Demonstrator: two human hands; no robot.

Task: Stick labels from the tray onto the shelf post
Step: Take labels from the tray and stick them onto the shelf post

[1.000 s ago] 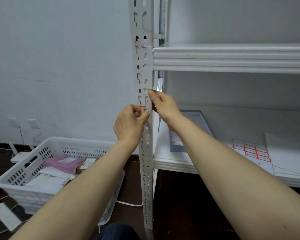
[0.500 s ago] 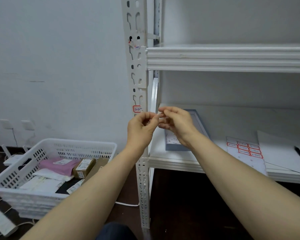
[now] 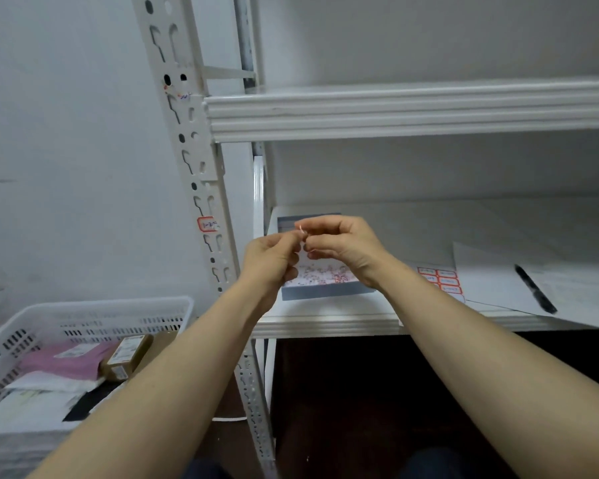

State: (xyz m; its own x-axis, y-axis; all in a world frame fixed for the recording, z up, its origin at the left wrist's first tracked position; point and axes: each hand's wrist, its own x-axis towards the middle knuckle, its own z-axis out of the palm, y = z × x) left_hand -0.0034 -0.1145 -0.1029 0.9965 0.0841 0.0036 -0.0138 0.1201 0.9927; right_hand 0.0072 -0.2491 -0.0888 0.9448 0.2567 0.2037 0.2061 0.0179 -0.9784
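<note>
Since a second ago: both my hands have left the post (image 3: 201,188) and met over the tray (image 3: 322,288), at about 3 o'clock from the label (image 3: 208,224) now stuck there.

Left to right:
- Basket (image 3: 83,316), 8 o'clock, floor; parcels inside. Not in use.
- Post: one red-edged label on its face, writing too small to read. A scrap higher up, near the upper shelf, unclear.
- Left hand (image 3: 270,261): fingers pinched shut, tips touching the right hand's.
- Scrap (image 3: 302,232), red-and-white, nipped between both hands; whether fresh label or peeled backing, I cannot tell.
- Right hand (image 3: 346,247): pinched shut on the same scrap.
- Tray: on the lower shelf, mostly behind my hands; contents a red-white blur.
- Label sheet (image 3: 440,280), 3 o'clock; partly behind my wrist.
- Pen (image 3: 535,288), further right.

Method, my judgement: peel by one corner, keep fingertips off the glue, set it square on the post clear of the slots, then rub flat.
</note>
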